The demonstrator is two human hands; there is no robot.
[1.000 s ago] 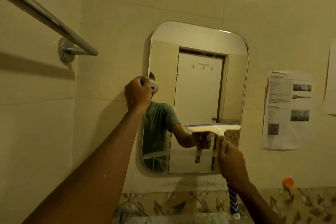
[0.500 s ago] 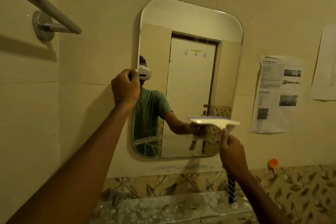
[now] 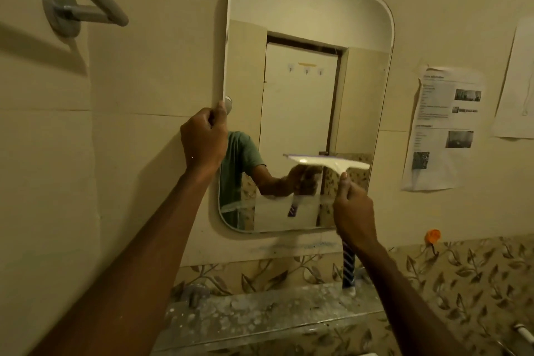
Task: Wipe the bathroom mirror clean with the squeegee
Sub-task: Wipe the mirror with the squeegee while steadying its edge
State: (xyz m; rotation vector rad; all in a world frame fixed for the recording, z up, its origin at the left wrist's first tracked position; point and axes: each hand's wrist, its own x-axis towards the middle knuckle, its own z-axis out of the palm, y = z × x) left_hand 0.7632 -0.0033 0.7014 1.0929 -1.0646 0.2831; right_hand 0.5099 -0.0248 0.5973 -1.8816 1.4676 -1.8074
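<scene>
With the fingers of my left hand (image 3: 202, 139) curled on the left edge of the mirror (image 3: 303, 9) to steady it and my right hand (image 3: 354, 211) wrapped round the squeegee (image 3: 332, 163), its blade level on the lower-right glass, I'd pull straight down with even pressure

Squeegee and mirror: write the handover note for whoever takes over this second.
Left hand grips the mirror by its left edge.
Right hand grips the squeegee by its handle; the blade lies level on the glass, lower right.
Done: cannot tell how much is wiped.
Left: probably pull the blade down to the bottom edge, then check the rest.
</scene>
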